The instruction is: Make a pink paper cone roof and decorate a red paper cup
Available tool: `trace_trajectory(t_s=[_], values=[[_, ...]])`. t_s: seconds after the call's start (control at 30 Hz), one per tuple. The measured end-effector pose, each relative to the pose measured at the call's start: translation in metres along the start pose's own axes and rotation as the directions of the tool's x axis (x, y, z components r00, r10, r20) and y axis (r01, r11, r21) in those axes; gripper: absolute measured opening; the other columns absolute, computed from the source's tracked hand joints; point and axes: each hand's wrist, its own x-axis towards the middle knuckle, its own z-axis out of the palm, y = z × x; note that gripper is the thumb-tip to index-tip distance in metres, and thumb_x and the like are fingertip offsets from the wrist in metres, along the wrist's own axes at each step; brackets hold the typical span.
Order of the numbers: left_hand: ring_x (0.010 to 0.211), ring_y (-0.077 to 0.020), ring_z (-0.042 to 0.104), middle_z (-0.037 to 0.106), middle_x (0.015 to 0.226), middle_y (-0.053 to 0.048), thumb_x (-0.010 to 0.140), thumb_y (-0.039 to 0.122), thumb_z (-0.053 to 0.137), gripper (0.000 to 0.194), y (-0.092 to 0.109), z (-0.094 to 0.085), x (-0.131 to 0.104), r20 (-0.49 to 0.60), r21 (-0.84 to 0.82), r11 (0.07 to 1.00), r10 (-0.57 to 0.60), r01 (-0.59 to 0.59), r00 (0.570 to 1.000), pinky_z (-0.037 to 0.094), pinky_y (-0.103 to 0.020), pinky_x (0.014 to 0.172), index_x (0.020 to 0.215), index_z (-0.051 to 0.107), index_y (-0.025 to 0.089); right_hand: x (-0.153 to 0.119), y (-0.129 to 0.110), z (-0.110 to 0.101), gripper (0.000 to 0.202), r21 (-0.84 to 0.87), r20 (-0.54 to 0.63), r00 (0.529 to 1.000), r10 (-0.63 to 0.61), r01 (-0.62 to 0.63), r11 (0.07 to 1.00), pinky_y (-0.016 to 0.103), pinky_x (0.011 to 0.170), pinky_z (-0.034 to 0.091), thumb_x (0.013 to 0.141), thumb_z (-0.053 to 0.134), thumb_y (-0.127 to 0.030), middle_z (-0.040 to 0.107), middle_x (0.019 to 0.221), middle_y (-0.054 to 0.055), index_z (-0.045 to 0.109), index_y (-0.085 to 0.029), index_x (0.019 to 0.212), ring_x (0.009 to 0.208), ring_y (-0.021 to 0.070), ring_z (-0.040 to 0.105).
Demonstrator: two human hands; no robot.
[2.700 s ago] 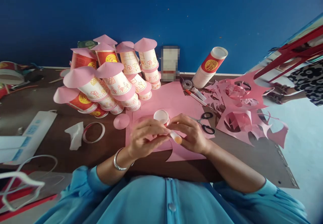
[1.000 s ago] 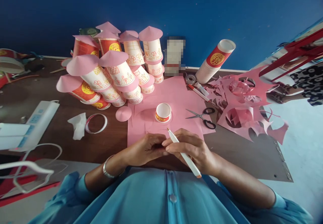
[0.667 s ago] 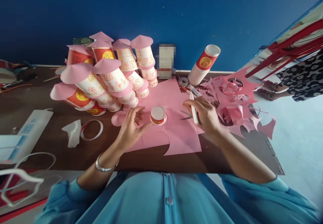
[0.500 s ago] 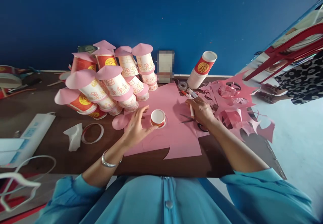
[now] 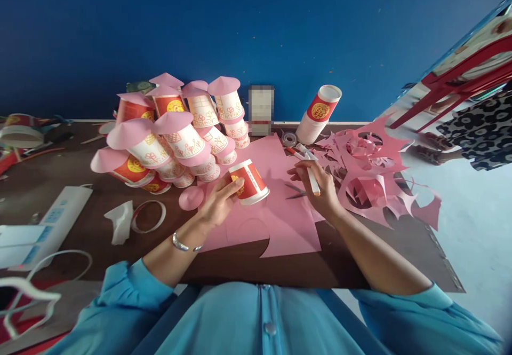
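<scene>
The red-and-white paper cup (image 5: 253,183), upright a moment ago, now tilts, clamped in the left hand (image 5: 218,204), which probably makes its side easier to reach; the right hand (image 5: 326,190) grips a slim white orange-ended marker (image 5: 313,181).

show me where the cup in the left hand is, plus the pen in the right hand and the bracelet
Cup (image 5: 252,184): head view, on its red side.
Pen (image 5: 313,182): head view, on its white barrel.
Bracelet (image 5: 180,243): head view, on its silver band.

head cam | worn — looks forward, down | tabletop (image 5: 304,269) close below
</scene>
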Motion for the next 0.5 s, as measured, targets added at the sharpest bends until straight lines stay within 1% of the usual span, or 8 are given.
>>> trace_trajectory(t_s=[0.07, 0.1, 0.17, 0.2, 0.27, 0.37, 0.43, 0.5], values=[[0.099, -0.0231, 0.075, 0.08, 0.108, -0.006, 0.083, 0.053, 0.086, 0.045, 0.001, 0.005, 0.002, 0.002, -0.074, 0.997, -0.028, 0.028, 1.0, 0.059, -0.033, 0.083, 0.11, 0.074, 0.019, -0.003, -0.007, 0.009, 0.032, 0.179, 0.043, 0.999, -0.015, 0.007, 0.984, 0.042, 0.09, 0.066, 0.106, 0.064, -0.054, 0.079, 0.125, 0.012, 0.061, -0.026, 0.121, 0.107, 0.0241, 0.08], [0.097, -0.0226, 0.075, 0.08, 0.107, -0.006, 0.082, 0.054, 0.087, 0.046, 0.0, 0.007, 0.002, 0.004, -0.086, 0.996, -0.036, 0.036, 0.999, 0.059, -0.032, 0.082, 0.11, 0.074, 0.019, -0.005, -0.01, 0.014, 0.04, 0.252, 0.072, 0.996, -0.043, 0.024, 0.967, 0.046, 0.098, 0.065, 0.103, 0.07, -0.056, 0.075, 0.136, 0.014, 0.059, -0.027, 0.127, 0.121, 0.0265, 0.076], [0.095, -0.022, 0.076, 0.08, 0.106, -0.005, 0.08, 0.055, 0.088, 0.047, -0.001, 0.011, 0.002, 0.004, -0.08, 0.996, -0.05, 0.05, 0.999, 0.06, -0.032, 0.081, 0.109, 0.074, 0.021, -0.008, -0.015, 0.025, 0.063, 0.354, 0.134, 0.984, -0.116, 0.062, 0.933, 0.053, 0.112, 0.059, 0.095, 0.078, -0.062, 0.063, 0.154, 0.017, 0.051, -0.031, 0.142, 0.143, 0.0297, 0.064], [0.095, -0.0223, 0.076, 0.08, 0.106, -0.004, 0.079, 0.055, 0.088, 0.046, -0.003, 0.012, 0.002, 0.003, -0.063, 0.996, -0.061, 0.061, 0.998, 0.061, -0.033, 0.081, 0.109, 0.074, 0.023, -0.01, -0.016, 0.03, 0.074, 0.387, 0.157, 0.976, -0.15, 0.079, 0.919, 0.056, 0.117, 0.055, 0.092, 0.08, -0.065, 0.057, 0.161, 0.018, 0.046, -0.032, 0.149, 0.15, 0.0305, 0.057], [0.097, -0.0239, 0.075, 0.08, 0.105, -0.004, 0.079, 0.055, 0.087, 0.043, -0.007, 0.013, 0.001, 0.004, -0.017, 0.997, -0.079, 0.079, 0.997, 0.062, -0.034, 0.079, 0.108, 0.073, 0.026, -0.013, -0.017, 0.039, 0.088, 0.423, 0.181, 0.964, -0.196, 0.103, 0.9, 0.059, 0.124, 0.048, 0.089, 0.08, -0.068, 0.044, 0.171, 0.019, 0.035, -0.036, 0.158, 0.159, 0.0312, 0.047], [0.101, -0.0286, 0.074, 0.079, 0.108, -0.006, 0.082, 0.054, 0.084, 0.039, -0.013, 0.013, -0.001, 0.017, 0.029, 0.993, -0.113, 0.112, 0.993, 0.063, -0.038, 0.077, 0.11, 0.074, 0.028, -0.019, -0.013, 0.049, 0.103, 0.438, 0.19, 0.951, -0.243, 0.139, 0.888, 0.06, 0.127, 0.045, 0.087, 0.081, -0.069, 0.032, 0.177, 0.02, 0.022, -0.038, 0.165, 0.163, 0.0322, 0.041], [0.104, -0.0307, 0.074, 0.079, 0.112, -0.006, 0.082, 0.054, 0.084, 0.043, -0.017, 0.013, -0.003, 0.022, 0.043, 0.991, -0.126, 0.125, 0.992, 0.063, -0.039, 0.077, 0.116, 0.075, 0.029, -0.022, -0.01, 0.053, 0.112, 0.436, 0.198, 0.934, -0.296, 0.187, 0.88, 0.062, 0.128, 0.043, 0.084, 0.085, -0.068, 0.03, 0.178, 0.021, 0.017, -0.038, 0.168, 0.164, 0.0341, 0.037], [0.108, -0.0321, 0.075, 0.079, 0.117, -0.006, 0.081, 0.054, 0.086, 0.051, -0.02, 0.013, -0.005, 0.036, 0.038, 0.991, -0.132, 0.131, 0.991, 0.063, -0.038, 0.08, 0.124, 0.074, 0.029, -0.025, -0.007, 0.056, 0.113, 0.4, 0.209, 0.918, -0.337, 0.234, 0.886, 0.063, 0.128, 0.043, 0.084, 0.089, -0.06, 0.032, 0.177, 0.021, 0.017, -0.037, 0.168, 0.165, 0.0349, 0.036]])
